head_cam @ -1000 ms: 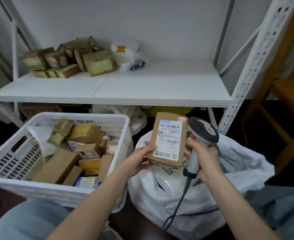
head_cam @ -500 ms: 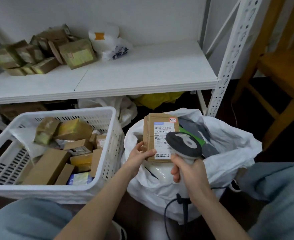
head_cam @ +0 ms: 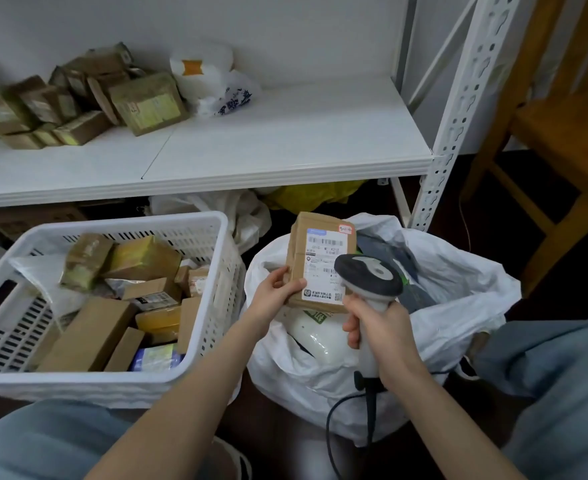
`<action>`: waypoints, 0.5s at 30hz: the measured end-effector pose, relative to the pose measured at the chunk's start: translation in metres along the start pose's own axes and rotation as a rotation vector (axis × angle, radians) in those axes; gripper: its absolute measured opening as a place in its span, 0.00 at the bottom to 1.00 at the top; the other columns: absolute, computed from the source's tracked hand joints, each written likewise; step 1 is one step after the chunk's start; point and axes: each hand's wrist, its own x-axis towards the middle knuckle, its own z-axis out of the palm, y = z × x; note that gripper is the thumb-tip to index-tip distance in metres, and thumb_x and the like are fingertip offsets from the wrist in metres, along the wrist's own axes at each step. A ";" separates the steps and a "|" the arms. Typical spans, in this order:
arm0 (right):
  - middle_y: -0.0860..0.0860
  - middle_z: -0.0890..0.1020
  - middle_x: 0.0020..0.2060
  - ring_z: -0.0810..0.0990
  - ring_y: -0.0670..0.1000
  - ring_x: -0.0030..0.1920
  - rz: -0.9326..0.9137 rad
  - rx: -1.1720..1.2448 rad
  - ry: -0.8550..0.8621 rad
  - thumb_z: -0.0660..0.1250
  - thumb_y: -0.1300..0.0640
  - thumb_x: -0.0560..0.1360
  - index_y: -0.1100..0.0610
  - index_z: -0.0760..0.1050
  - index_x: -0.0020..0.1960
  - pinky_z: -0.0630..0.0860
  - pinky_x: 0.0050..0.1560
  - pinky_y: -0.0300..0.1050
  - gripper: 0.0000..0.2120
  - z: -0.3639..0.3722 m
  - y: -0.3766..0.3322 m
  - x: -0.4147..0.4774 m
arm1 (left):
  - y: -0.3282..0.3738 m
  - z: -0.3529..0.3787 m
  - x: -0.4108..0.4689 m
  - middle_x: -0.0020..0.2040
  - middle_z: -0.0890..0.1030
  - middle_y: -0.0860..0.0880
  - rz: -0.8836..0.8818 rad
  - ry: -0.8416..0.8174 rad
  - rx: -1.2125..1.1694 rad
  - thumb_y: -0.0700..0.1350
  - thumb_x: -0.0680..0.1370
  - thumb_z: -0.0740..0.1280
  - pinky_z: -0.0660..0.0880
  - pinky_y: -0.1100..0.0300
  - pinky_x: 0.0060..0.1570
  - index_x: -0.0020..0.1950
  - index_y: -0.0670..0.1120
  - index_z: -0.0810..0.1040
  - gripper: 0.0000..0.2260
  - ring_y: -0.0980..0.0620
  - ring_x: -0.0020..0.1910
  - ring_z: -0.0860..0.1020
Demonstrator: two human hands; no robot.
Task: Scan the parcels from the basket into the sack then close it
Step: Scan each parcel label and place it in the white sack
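Head view, nearest first: blue-grey trouser legs (head_cam: 43,441) frame the bottom edge, with dark floor (head_cam: 271,420) between them. The right hand (head_cam: 379,327) has its fingers wrapped round the handle of a grey-headed scanner (head_cam: 368,275), whose black cable (head_cam: 330,424) drops in front of the sack. The left hand (head_cam: 278,289) pinches the brown parcel (head_cam: 315,251) at its lower left corner, thumb on the label. The parcel stands upright over the open mouth of the white sack (head_cam: 458,299), label toward the camera. The scanner's head overlaps its lower right, contact unclear. Just left of the sack sits a white slotted basket (head_cam: 112,226) heaped with parcels. Beyond runs a white metal shelf (head_cam: 285,143) carrying brown boxes (head_cam: 147,102) and a white bag (head_cam: 202,71) against a pale wall (head_cam: 285,29). A yellow bag (head_cam: 313,195) lies beneath it, and a wooden chair (head_cam: 562,126) stands at right.
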 end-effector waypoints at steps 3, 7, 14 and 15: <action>0.53 0.76 0.23 0.72 0.48 0.22 -0.011 0.043 0.027 0.69 0.62 0.74 0.63 0.77 0.37 0.71 0.27 0.42 0.08 -0.001 -0.012 0.013 | 0.017 0.006 0.013 0.60 0.77 0.47 0.046 0.019 0.176 0.53 0.67 0.76 0.75 0.61 0.52 0.71 0.49 0.69 0.34 0.51 0.55 0.78; 0.52 0.77 0.23 0.72 0.48 0.23 -0.015 0.064 0.033 0.69 0.62 0.74 0.62 0.77 0.38 0.72 0.29 0.43 0.07 -0.002 -0.024 0.036 | 0.024 0.022 0.030 0.61 0.68 0.48 0.230 0.092 0.700 0.56 0.67 0.75 0.73 0.61 0.56 0.72 0.56 0.66 0.36 0.51 0.57 0.72; 0.53 0.78 0.25 0.73 0.47 0.23 0.009 0.036 0.016 0.69 0.62 0.74 0.62 0.78 0.37 0.74 0.27 0.40 0.08 0.011 -0.023 0.059 | 0.009 0.010 0.045 0.62 0.64 0.44 0.055 0.065 1.068 0.56 0.70 0.72 0.75 0.51 0.59 0.74 0.60 0.62 0.34 0.43 0.64 0.64; 0.53 0.78 0.25 0.73 0.47 0.23 0.019 0.028 0.010 0.69 0.62 0.74 0.63 0.78 0.37 0.74 0.26 0.40 0.08 0.014 -0.022 0.060 | 0.009 0.005 0.047 0.62 0.64 0.44 0.046 0.077 1.076 0.56 0.70 0.72 0.75 0.51 0.58 0.73 0.60 0.62 0.34 0.43 0.64 0.65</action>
